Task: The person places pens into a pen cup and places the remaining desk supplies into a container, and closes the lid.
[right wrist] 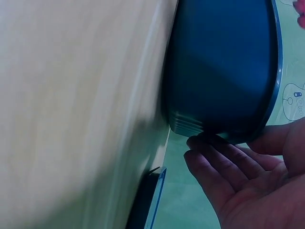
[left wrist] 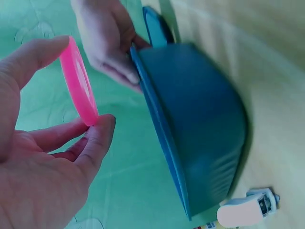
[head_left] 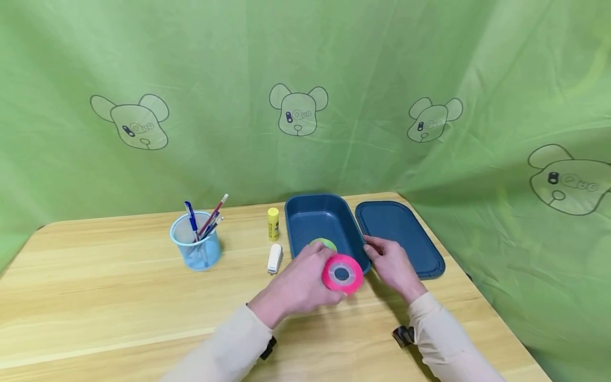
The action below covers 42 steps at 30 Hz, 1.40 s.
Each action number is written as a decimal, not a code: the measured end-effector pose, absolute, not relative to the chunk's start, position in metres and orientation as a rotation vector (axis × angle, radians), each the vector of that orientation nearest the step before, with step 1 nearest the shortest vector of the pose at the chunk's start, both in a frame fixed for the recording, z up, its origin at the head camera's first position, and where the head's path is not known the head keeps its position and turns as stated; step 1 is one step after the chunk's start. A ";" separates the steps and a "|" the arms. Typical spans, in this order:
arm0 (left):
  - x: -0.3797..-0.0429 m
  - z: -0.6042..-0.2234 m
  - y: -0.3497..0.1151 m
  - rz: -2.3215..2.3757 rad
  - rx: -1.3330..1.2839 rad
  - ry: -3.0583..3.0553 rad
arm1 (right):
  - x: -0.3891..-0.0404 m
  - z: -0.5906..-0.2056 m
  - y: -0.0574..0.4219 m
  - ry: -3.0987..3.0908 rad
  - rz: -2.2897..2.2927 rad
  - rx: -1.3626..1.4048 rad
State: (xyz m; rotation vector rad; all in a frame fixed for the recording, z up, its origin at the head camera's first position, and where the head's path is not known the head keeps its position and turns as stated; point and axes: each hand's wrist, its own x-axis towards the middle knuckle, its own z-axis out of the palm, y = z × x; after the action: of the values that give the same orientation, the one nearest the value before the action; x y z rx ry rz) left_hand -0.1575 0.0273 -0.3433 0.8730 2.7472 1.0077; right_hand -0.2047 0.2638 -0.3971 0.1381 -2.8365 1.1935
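1. Head view: a bright pink, flat ring-shaped roll point(head_left: 352, 274) with a pale translucent core and a round hole is held over the near end of a dark blue, round-cornered rectangular open box point(head_left: 322, 223), its broad face turned up toward me.
2. From the left wrist, the roll shows nearly edge-on, smooth and thin, with a gap between it and the box wall.
3. The left hand point(head_left: 303, 281) pinches the roll by its edge, thumb opposite fingertips, spread just as wide as the roll.
4. The right hand point(head_left: 391, 262) holds the box near its near right corner, thumb at the rim and fingertips against the outer wall.
5. A yellow-green round piece point(head_left: 323, 244) peeks out beyond the left hand, mostly hidden.
6. The flat dark blue lid point(head_left: 401, 239) sits just beside the box, near the right edge of the pale wooden table point(head_left: 119, 297); a green fabric curtain point(head_left: 215, 148) hangs behind.
7. Just left of the box are a yellow glue stick point(head_left: 273, 225), upright, and a small white stapler point(head_left: 275, 259).
8. Roomier wood stretches farther left, around a light blue mesh cup point(head_left: 202, 257) of pens.
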 end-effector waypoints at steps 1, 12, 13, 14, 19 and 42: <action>-0.160 -0.342 0.027 1.007 0.868 2.764 | -0.205 -0.397 0.264 -2.834 1.197 0.133; -0.180 -0.340 0.029 0.980 0.867 2.870 | -0.204 -0.397 0.263 -2.825 1.203 0.123; -0.182 -0.339 0.029 0.978 0.862 2.873 | -0.204 -0.397 0.263 -2.824 1.205 0.123; -0.184 -0.339 0.029 0.975 0.859 2.877 | -0.204 -0.397 0.263 -2.822 1.205 0.124; -0.200 -0.341 0.026 1.013 0.774 2.880 | -0.205 -0.398 0.263 -2.819 1.205 0.118; -0.268 -0.363 0.029 0.920 0.396 3.044 | -0.205 -0.399 0.264 -2.830 1.231 0.076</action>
State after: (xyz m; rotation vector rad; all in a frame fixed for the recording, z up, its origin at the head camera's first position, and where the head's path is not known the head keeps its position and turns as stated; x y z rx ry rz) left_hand -0.2679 0.0292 -0.3632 0.3965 3.0438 0.9199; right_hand -0.2047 0.2643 -0.3995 0.0763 -2.8299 1.2306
